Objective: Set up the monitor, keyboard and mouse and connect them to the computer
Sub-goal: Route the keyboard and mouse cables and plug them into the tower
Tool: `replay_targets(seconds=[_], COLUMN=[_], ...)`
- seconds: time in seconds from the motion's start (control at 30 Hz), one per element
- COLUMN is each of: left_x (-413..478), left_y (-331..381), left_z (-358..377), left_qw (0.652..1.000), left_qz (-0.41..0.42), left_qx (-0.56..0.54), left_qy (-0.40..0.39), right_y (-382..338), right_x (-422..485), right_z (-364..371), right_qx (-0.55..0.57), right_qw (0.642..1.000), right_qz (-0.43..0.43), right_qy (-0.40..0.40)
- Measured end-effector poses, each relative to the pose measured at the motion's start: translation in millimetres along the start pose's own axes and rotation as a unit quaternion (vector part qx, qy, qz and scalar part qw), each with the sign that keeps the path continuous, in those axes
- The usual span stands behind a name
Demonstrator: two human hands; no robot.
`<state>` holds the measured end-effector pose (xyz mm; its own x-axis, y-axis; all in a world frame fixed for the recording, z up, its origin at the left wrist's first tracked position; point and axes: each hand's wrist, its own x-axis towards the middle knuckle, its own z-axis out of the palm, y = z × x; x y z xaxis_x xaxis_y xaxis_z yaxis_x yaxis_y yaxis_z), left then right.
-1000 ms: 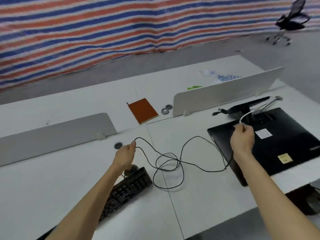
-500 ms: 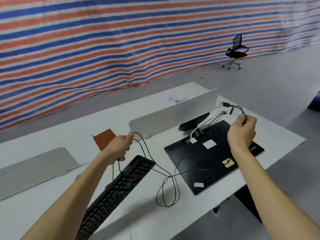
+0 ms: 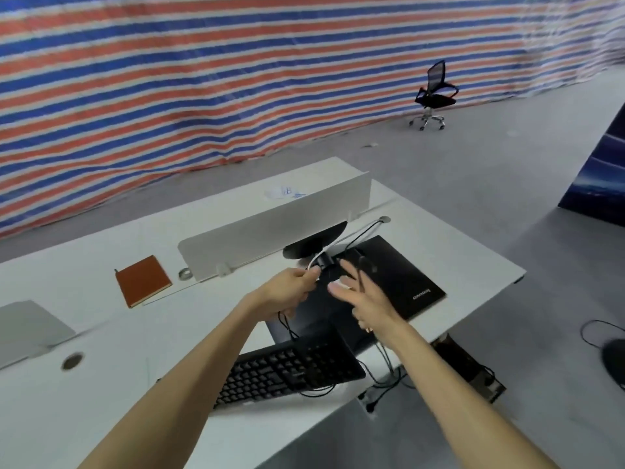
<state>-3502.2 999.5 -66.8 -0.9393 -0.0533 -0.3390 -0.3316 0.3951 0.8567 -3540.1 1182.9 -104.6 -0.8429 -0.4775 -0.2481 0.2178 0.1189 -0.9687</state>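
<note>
White worktop [image 3: 135, 333] | monitor [image 3: 399, 275] face-down | left hand [image 3: 287, 294] fingers pinch black cable [image 3: 285, 324] | right hand [image 3: 367, 299] fingers spread | risk: tugged cable drags keyboard [image 3: 287, 370] off edge

A monitor [image 3: 399, 282] lies flat on a desk [image 3: 473, 258]. The keyboard [image 3: 291, 370] sits just in front of the monitor, at its near edge. A divider panel [image 3: 270, 231] stands just behind it, a notebook [image 3: 142, 280] lies to its left, and an office chair [image 3: 434, 94] stands far behind.
</note>
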Motion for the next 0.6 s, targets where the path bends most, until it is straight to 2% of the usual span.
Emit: replay_targets(seconds=[0.1, 0.23, 0.37, 0.47, 0.6], left_x=[14, 41, 61, 74, 89], left_y=[11, 11, 11, -1, -46], left_z=[16, 16, 7, 5, 21], left_qw=[0.999, 0.994, 0.992, 0.994, 0.999], left_qz=[-0.018, -0.042, -0.046, -0.009, 0.013], left_qx=[-0.023, -0.059, -0.062, -0.085, 0.0], left_qy=[-0.041, -0.086, -0.098, -0.073, 0.043], right_y=[9, 15, -4, -28, -41], right_x=[16, 51, 74, 95, 116], right_z=[-3, -20, -49, -72, -89], right_qx=[-0.044, -0.141, -0.098, -0.033, 0.003], right_qw=[0.998, 0.99, 0.995, 0.999, 0.997], right_qz=[0.01, -0.001, 0.006, 0.002, 0.014], right_qy=[-0.052, -0.02, -0.01, 0.022, 0.074])
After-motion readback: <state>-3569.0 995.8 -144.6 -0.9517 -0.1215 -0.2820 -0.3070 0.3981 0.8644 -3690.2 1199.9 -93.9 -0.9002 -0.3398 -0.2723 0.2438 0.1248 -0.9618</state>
